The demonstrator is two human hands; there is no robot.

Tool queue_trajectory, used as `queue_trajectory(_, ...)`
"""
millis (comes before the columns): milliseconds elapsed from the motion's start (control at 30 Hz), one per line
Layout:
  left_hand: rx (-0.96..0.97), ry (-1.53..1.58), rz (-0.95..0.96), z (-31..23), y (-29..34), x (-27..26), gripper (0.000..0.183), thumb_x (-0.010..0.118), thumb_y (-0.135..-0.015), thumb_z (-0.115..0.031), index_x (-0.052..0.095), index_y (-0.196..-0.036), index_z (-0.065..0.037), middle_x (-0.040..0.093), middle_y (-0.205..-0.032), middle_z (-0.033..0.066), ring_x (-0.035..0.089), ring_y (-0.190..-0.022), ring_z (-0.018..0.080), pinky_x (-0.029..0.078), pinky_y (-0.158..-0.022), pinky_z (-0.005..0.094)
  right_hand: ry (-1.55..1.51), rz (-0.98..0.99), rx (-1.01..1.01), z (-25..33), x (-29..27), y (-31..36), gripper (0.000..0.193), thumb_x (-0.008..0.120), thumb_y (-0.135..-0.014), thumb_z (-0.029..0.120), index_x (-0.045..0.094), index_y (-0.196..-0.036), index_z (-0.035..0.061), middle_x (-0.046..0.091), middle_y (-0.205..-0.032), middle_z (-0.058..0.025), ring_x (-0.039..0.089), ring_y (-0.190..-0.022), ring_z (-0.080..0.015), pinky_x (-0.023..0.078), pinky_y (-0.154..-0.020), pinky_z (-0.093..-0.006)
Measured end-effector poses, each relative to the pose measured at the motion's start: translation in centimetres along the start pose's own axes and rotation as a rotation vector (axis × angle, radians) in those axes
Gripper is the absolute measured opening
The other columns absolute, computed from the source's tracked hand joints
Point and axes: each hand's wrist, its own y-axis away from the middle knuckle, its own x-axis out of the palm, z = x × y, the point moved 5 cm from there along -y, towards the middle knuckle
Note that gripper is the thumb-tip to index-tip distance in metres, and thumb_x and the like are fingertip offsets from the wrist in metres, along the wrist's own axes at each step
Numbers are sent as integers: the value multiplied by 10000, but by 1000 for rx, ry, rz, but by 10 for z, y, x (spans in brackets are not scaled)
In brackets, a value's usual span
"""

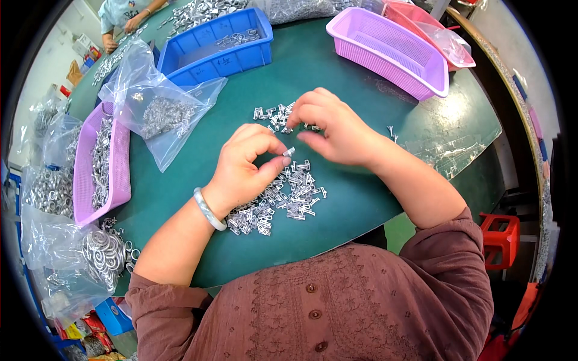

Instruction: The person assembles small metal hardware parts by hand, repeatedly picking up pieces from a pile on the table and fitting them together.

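Note:
Between the thumb and forefinger of my left hand [247, 162] is a small silver metal buckle-like piece [289, 152]. A pale bangle [208, 210] circles that wrist. Under and beside this hand lies a heap of similar silver metal pieces [298, 189] on the green tabletop [337, 225]. My right hand [328, 123] reaches over a smaller, farther group of the pieces [263, 113]. Its thumb and curled forefinger stand apart, fingertips close to the pieces, and nothing shows held between them.
A blue bin [217, 51] with metal parts stands at the far side. A purple basket [388, 57] is far right, another purple basket [123, 162] at left. Clear bags [165, 117] of parts lie around. A person's hand [133, 24] works at far left.

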Motion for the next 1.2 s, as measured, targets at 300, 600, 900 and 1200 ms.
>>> queue_trajectory(300,78,-37,125,-5,0,7,128,755,-724,-90,660,-797,-46,609,-822,75,574,-819,230,459,-727,332,236,4,0,-18,16,-3,115,687,-740,64,671,-849,95,571,-969,-53,516,-970,-266,421,-852,-383)
queue_trajectory(600,0,-43,93,2,1,6,85,726,-749,-79,664,-790,-37,615,-815,76,572,-799,218,457,-704,332,230,9,-34,-16,21,-5,75,688,-746,88,659,-815,86,583,-961,-48,521,-955,-260,423,-840,-376)
queue_trajectory(900,-86,-73,-2,10,1,3,66,691,-798,-80,668,-827,-26,629,-819,66,583,-789,205,456,-705,321,-279,15,276,-23,9,-4,82,695,-819,107,702,-881,53,607,-949,-44,536,-961,-180,441,-817,-311)
queue_trajectory(1200,-89,150,60,6,0,3,85,616,-893,-71,638,-893,11,606,-851,64,584,-818,150,451,-734,263,-632,56,261,-9,12,-1,87,674,-851,64,712,-926,42,616,-942,-40,562,-926,-147,448,-828,-290)
